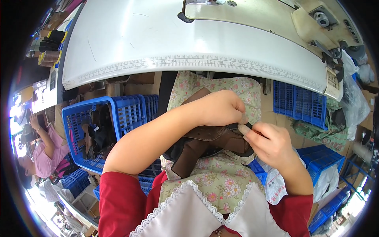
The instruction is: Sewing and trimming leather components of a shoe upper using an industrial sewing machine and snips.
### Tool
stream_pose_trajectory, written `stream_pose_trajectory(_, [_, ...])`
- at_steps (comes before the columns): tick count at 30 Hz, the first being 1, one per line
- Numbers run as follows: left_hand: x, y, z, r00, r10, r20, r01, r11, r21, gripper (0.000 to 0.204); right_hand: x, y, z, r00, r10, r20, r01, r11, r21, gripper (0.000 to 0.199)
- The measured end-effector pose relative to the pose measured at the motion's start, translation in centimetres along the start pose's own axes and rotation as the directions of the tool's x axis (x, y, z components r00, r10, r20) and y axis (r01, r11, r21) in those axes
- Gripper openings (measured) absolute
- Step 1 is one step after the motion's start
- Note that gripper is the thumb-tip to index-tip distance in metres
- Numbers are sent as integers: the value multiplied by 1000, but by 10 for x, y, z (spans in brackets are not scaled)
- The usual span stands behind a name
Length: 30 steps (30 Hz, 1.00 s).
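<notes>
- Leather piece point(205, 142): brown, with a dark lining edge, held over the lap on a floral apron point(215, 185), below the front edge of the white sewing table point(158, 43).
- Left hand point(221, 107): laid on top of the leather piece, its grip pressed together in a pinch at the dark upper edge.
- Right hand point(270, 144): met with the left at the same spot, thumb and forefinger closed on the edge; what lies between the fingertips is too small to tell.
- Handling note: the pinch is judged best kept close to the edge with both hands near each other, so that the stiff leather is not twisted; the rest of the piece is better left resting on the lap than lifted.
- Blue crate, left point(89, 118): open plastic basket beside the left knee, filled with dark and brown shoe parts; the single pieces cannot be told apart.
- Blue crate, right point(300, 102): set under the table's right end, its content hidden, with green cloth lying just beside it.
- Blue crates, lower right point(321, 158): stacked near the right elbow, with white cloth or plastic draped over them.
- Sewing machine point(272, 19): cream-coloured, set at the far side of the table.
- Another person point(45, 150): seated at far left in a pink top, well apart.
</notes>
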<state>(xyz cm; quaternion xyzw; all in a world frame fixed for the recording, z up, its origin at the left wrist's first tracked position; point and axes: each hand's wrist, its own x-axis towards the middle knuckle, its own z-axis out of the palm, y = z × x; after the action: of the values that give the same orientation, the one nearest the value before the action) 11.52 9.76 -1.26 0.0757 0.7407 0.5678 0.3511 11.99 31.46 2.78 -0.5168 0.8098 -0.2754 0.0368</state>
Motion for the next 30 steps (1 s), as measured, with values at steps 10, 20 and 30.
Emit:
stream_pose_trajectory(10, [3,1,4,999,40,-29,-39,999,36,26,-5,-5,-8,986,146,75,-149,988,48,27])
stream_pose_trajectory(20, [6,3,-7,998,61,9,-61,989,138,25,-10,6,1,952,303,50,-300,883,362,30])
stream_pose_trajectory(30, [-3,-1,-20,994,109,-8,-105,969,225,41,-16,5,8,976,216,40,-216,909,357,39])
